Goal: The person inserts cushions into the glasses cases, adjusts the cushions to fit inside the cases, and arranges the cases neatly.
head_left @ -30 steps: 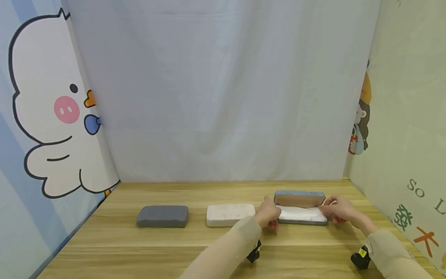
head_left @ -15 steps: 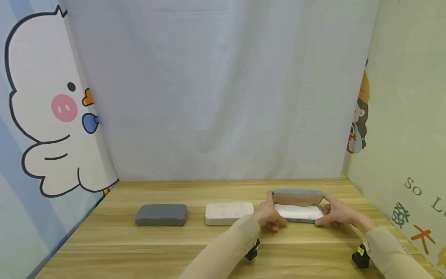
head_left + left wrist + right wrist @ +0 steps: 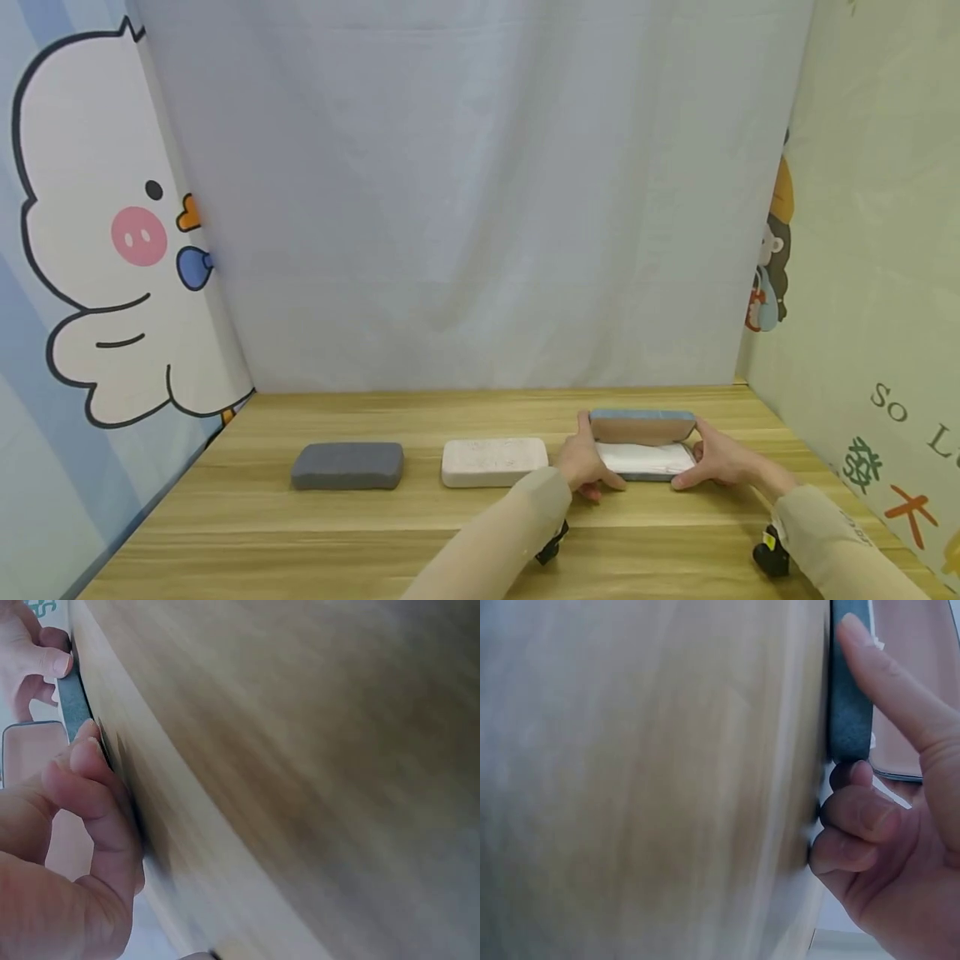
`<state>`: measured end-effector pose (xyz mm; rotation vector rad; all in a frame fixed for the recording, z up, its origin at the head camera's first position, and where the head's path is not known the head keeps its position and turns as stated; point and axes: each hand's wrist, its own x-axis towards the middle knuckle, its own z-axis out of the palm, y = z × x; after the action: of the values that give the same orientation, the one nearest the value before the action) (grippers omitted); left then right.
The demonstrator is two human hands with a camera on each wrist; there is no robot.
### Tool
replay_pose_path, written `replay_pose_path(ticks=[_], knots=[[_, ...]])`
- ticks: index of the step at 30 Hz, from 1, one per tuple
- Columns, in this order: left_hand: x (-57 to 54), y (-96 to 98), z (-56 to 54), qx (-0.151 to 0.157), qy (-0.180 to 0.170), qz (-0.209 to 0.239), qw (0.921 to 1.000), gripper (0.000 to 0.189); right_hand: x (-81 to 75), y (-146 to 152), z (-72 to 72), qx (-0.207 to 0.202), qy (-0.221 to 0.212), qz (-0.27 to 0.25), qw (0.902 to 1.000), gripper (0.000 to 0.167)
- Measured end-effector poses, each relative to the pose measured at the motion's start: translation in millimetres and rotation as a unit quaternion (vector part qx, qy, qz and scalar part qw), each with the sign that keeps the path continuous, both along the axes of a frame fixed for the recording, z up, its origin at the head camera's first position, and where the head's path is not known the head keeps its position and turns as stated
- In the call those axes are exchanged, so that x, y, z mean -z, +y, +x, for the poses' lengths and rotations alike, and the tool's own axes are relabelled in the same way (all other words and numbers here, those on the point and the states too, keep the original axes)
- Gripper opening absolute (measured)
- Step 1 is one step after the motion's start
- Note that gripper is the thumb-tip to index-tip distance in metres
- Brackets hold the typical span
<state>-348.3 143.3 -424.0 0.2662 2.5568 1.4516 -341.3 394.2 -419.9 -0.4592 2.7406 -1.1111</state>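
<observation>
A blue hard glasses case [image 3: 643, 431] stands with its lid raised on the right side of the table, showing a tan inner lid. White material [image 3: 645, 457], perhaps a cloth or paper, lies in its base. My left hand [image 3: 585, 462] holds the left end, thumb by the front corner and a finger up along the lid's edge. At the other end, my right hand [image 3: 723, 458] grips the case. In the right wrist view its thumb presses the front wall [image 3: 851, 712] while curled fingers [image 3: 855, 814] sit by the end. The left wrist view shows curled left fingers [image 3: 97, 795] against the case.
A white case [image 3: 495, 462] lies just left of my left hand. Farther left is a dark grey case [image 3: 348, 465]. Both look shut. A pale curtain [image 3: 480, 200] hangs behind the wooden table [image 3: 337, 542], with printed cloth walls at both sides.
Both hands have shifted from the white material near the case's ends to spread around its ends, thumbs at the front and fingers along the lid. The lid remains raised.
</observation>
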Motion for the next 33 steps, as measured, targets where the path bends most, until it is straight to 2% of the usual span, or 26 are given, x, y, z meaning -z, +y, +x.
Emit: replay_pose_path(ticks=[7, 16, 25, 28, 33], knots=[[1.9, 0.1, -2.1, -0.007, -0.004, 0.005, 1.0, 0.112, -1.5, -1.9, 2.1, 0.005, -0.035, -0.03, 0.9989, 0.132], [2.5, -1.1, -3.1, 0.003, -0.014, 0.024, 0.9996, 0.109, 0.7, 0.7, 2.1, 0.02, -0.057, -0.053, 0.9968, 0.13], [1.1, -0.8, -2.7, 0.01, -0.014, 0.01, 0.9998, 0.11, -0.6, 1.7, 3.2, 0.027, -0.059, -0.063, 0.9959, 0.124], [0.4, -0.8, -2.7, 0.01, -0.012, 0.01, 0.9998, 0.106, -0.9, 2.3, 4.3, 0.017, -0.055, -0.069, 0.996, 0.114], [-1.4, 0.0, -2.7, 0.006, -0.011, -0.003, 0.9999, 0.094, 0.2, 3.8, 6.1, -0.008, -0.043, -0.085, 0.9954, 0.082]])
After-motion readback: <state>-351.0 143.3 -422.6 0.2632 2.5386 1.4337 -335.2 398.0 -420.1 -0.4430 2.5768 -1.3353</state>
